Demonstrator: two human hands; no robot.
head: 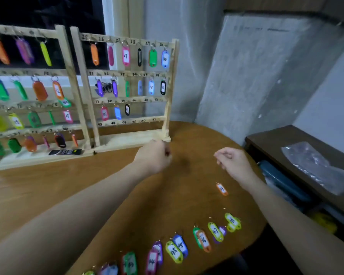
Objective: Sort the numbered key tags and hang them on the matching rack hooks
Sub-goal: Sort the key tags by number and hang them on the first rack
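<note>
Blurred and cropped parts

The left rack (28, 92) runs off frame; the left hand (154, 155) pinches something dark (blurred beyond telling).

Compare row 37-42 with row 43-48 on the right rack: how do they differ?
Row 37-42 holds three hanging tags, pink, blue and black, on hooks 37 to 39; row 43-48 holds none. Row 37-42 sits higher; row 43-48 is the lowest, just above the base. Both are wooden rails with handwritten numbers.

coloured numbered key tags (203, 240) lie in an arc before the half-filled wooden rack (127, 92).
</note>
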